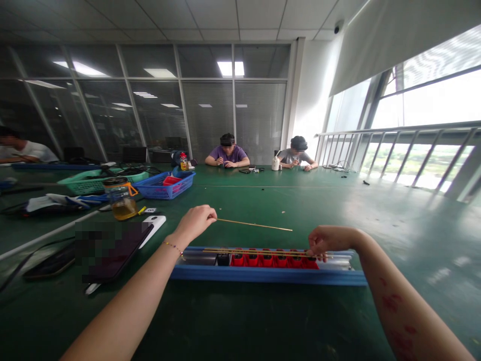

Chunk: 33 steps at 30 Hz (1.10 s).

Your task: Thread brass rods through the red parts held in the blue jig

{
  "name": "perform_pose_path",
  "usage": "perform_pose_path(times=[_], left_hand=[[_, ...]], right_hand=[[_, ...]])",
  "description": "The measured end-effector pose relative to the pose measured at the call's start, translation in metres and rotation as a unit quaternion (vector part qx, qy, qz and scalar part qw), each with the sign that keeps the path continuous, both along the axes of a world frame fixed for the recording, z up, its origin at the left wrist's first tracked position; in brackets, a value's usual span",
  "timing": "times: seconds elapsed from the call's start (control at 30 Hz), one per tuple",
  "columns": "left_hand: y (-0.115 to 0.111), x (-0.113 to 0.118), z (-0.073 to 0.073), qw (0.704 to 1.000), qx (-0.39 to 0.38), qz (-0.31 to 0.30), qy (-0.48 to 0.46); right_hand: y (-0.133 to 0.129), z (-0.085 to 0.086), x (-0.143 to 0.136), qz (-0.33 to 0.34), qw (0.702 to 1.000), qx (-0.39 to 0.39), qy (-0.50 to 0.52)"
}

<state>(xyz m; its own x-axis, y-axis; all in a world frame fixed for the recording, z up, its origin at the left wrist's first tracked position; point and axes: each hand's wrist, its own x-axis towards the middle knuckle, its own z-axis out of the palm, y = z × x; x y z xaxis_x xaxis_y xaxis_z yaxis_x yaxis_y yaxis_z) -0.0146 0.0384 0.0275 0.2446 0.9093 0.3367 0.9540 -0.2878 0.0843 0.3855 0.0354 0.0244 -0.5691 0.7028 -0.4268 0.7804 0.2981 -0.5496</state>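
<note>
A: What lies nearest you?

B: Your blue tray (pixel 268 275), lengthwise across the tabletop (pixel 233 316) between your forearms. It holds a row of red blocks (pixel 266 259), with a black block (pixel 223 259) at their left end.

A: And what's in the way there?

B: Thin sticks (pixel 225 251) lie across the row, and your right hand (pixel 323 241) covers part of its right end. Those fingers are bunched against the sticks (whether they truly pinch, I cannot tell you).

A: Your other hand?

B: Your left hand (pixel 197 219) pinches a single stick (pixel 255 224) by one end, just past the tray's far edge. The stick points rightward, its free tip short of your right hand.

A: Anything else about you?

B: On your left, a dark tablet (pixel 116 253) rests beside a phone (pixel 52 261), with a white device (pixel 153 228) at the tablet's far edge. Past them stands a jar (pixel 125 203) of amber liquid, then a blue basket (pixel 165 188) with something red inside, just beside a green basket (pixel 77 185). Farthest, two people sit facing you, one in a purple top (pixel 230 155), with a white bottle (pixel 275 163) between them.
</note>
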Motion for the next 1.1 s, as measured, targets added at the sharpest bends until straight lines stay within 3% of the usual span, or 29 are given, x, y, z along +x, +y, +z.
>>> perform_pose_path(times=[0.2, 0.37, 0.7, 0.87, 1.0, 1.1], left_hand=[[0.017, 0.007, -0.044, 0.996, -0.083, -0.019, -0.009], [0.026, 0.002, -0.064, 0.993, -0.116, -0.029, -0.017], [0.029, -0.001, -0.067, 0.989, -0.143, -0.032, -0.030], [0.029, -0.002, -0.068, 0.989, -0.140, -0.035, -0.035], [0.030, -0.004, -0.070, 0.989, -0.137, -0.040, -0.038], [0.030, -0.004, -0.070, 0.989, -0.136, -0.040, -0.039]], right_hand=[[0.001, 0.000, 0.000, 0.025, 0.999, 0.022, 0.015], [-0.002, 0.005, -0.002, 0.037, 0.997, 0.068, 0.000], [-0.016, 0.027, -0.004, 0.046, 0.988, 0.144, 0.033], [-0.020, 0.036, 0.013, -0.002, 0.988, 0.138, 0.073], [-0.015, 0.034, 0.030, -0.028, 0.985, 0.152, 0.080], [-0.005, 0.023, 0.033, -0.040, 0.985, 0.152, 0.075]])
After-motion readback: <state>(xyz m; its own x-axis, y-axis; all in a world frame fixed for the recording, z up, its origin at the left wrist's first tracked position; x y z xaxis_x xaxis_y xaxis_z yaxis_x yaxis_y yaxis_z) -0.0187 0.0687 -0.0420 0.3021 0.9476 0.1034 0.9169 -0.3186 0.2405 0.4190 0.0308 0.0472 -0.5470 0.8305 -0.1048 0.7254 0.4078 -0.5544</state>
